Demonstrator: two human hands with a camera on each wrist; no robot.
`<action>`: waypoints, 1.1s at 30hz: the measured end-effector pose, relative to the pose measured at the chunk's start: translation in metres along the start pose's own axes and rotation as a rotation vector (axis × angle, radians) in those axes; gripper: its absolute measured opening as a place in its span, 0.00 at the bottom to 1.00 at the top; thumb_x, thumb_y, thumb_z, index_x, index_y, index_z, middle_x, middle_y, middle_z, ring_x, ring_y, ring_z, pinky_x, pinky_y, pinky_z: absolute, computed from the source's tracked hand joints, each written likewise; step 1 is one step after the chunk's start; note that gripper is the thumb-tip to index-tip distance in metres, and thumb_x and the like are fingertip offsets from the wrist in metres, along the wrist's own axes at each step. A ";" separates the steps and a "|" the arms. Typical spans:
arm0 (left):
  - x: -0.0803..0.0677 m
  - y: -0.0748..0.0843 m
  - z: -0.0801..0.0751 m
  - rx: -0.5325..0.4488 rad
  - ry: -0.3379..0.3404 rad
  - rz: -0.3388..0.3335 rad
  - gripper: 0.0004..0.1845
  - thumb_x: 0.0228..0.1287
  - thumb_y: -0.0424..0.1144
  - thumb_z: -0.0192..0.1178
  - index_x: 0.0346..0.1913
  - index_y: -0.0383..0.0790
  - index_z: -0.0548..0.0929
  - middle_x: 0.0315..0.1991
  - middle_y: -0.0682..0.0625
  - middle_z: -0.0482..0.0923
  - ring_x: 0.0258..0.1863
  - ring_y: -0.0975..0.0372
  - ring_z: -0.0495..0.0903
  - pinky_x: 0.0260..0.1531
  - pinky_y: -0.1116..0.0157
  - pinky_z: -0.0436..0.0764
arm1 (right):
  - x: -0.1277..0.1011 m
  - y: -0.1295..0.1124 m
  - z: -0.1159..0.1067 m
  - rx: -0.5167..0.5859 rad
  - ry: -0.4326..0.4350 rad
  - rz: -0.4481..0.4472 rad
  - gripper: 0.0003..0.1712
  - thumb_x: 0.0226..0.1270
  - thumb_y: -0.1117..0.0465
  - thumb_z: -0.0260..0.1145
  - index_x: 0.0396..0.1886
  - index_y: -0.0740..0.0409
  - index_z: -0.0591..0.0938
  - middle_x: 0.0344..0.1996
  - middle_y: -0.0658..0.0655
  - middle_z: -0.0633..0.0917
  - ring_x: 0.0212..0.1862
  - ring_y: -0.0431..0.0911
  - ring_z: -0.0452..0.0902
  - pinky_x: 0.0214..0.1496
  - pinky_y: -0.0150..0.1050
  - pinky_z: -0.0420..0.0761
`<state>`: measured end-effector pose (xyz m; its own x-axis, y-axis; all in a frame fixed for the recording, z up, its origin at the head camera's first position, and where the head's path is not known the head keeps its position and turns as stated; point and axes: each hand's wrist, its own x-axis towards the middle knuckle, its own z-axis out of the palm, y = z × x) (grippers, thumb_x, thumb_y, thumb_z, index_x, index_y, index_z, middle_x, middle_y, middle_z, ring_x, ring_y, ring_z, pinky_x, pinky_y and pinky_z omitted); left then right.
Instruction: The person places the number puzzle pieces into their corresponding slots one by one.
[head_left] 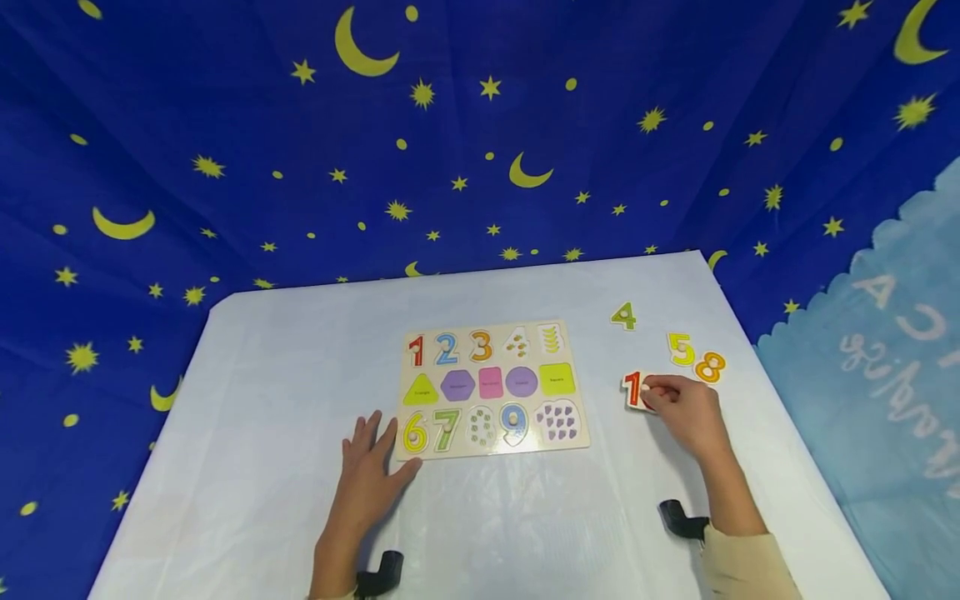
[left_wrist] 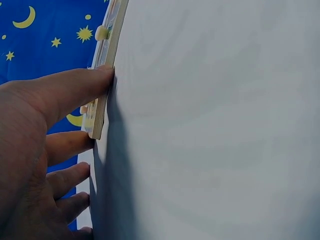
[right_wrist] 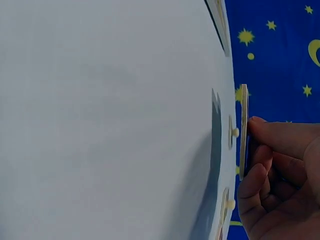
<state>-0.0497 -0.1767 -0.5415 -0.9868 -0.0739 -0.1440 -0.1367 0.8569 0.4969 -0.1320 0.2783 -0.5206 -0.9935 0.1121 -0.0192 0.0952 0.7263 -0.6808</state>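
Pinching a red number ten piece (head_left: 635, 390) lifted off the white table (head_left: 262, 400), the right hand (head_left: 686, 412) sits right of the puzzle board (head_left: 491, 389), near the loose five (head_left: 681, 349) and eight (head_left: 710, 367). The left hand (head_left: 369, 465) lies flat, fingers spread, thumb against the board's lower left corner.

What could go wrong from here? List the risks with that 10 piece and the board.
The right hand pinches the 10 piece only at its edge, lifted off the table in the right wrist view; it could slip from the fingers. The loose 5 and 8 lie close by and could get knocked. The left hand only touches the puzzle board at one corner, so the board may slide.
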 end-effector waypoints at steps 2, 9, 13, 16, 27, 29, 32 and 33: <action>0.000 0.000 0.000 0.000 0.005 0.001 0.44 0.56 0.56 0.67 0.71 0.38 0.64 0.75 0.40 0.48 0.74 0.48 0.35 0.70 0.45 0.36 | 0.000 -0.003 0.003 0.003 0.001 -0.018 0.13 0.63 0.60 0.67 0.44 0.63 0.85 0.28 0.55 0.82 0.29 0.47 0.74 0.24 0.31 0.75; 0.000 -0.001 0.001 0.001 0.004 0.001 0.44 0.56 0.56 0.67 0.71 0.39 0.64 0.75 0.41 0.48 0.74 0.48 0.35 0.70 0.46 0.35 | -0.003 -0.013 0.011 0.014 -0.006 -0.053 0.12 0.62 0.61 0.69 0.42 0.63 0.86 0.26 0.53 0.82 0.28 0.46 0.74 0.23 0.31 0.75; 0.001 0.000 0.000 -0.003 0.004 -0.003 0.44 0.56 0.56 0.67 0.71 0.39 0.64 0.75 0.41 0.48 0.74 0.48 0.35 0.70 0.46 0.35 | -0.004 -0.018 0.016 0.025 0.000 -0.076 0.11 0.60 0.62 0.70 0.41 0.63 0.86 0.26 0.53 0.82 0.27 0.45 0.74 0.23 0.31 0.74; 0.000 0.000 0.000 -0.002 0.003 -0.010 0.44 0.56 0.56 0.67 0.71 0.39 0.64 0.75 0.41 0.48 0.74 0.48 0.35 0.70 0.47 0.35 | -0.005 -0.021 0.019 0.028 -0.015 -0.081 0.12 0.60 0.62 0.70 0.42 0.63 0.86 0.26 0.53 0.82 0.28 0.45 0.74 0.24 0.32 0.74; 0.000 0.002 -0.001 -0.010 0.002 -0.019 0.44 0.55 0.55 0.68 0.71 0.39 0.64 0.75 0.41 0.48 0.74 0.48 0.35 0.70 0.47 0.35 | -0.012 -0.035 0.037 0.028 -0.075 -0.102 0.11 0.60 0.64 0.70 0.42 0.63 0.85 0.26 0.52 0.80 0.28 0.45 0.72 0.23 0.32 0.73; 0.000 0.002 -0.001 -0.014 0.003 -0.019 0.44 0.55 0.55 0.68 0.71 0.39 0.64 0.75 0.41 0.48 0.74 0.48 0.35 0.70 0.47 0.35 | -0.013 -0.038 0.040 0.028 -0.085 -0.113 0.10 0.60 0.64 0.70 0.41 0.62 0.86 0.26 0.52 0.80 0.27 0.44 0.72 0.23 0.33 0.73; 0.000 0.002 -0.002 -0.018 0.006 -0.015 0.44 0.56 0.54 0.67 0.71 0.39 0.64 0.75 0.41 0.49 0.74 0.48 0.35 0.70 0.47 0.35 | -0.013 -0.040 0.044 0.036 -0.093 -0.133 0.10 0.59 0.64 0.70 0.40 0.62 0.86 0.25 0.51 0.81 0.27 0.44 0.72 0.23 0.33 0.74; 0.000 0.002 -0.002 -0.018 0.006 -0.015 0.44 0.56 0.54 0.67 0.71 0.38 0.64 0.75 0.41 0.48 0.74 0.48 0.35 0.70 0.47 0.34 | -0.012 -0.041 0.044 0.041 -0.092 -0.139 0.10 0.59 0.64 0.70 0.40 0.62 0.86 0.25 0.51 0.81 0.27 0.44 0.73 0.24 0.33 0.74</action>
<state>-0.0499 -0.1755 -0.5389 -0.9851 -0.0898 -0.1464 -0.1529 0.8467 0.5097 -0.1264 0.2169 -0.5246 -0.9986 -0.0513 0.0120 -0.0446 0.7019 -0.7108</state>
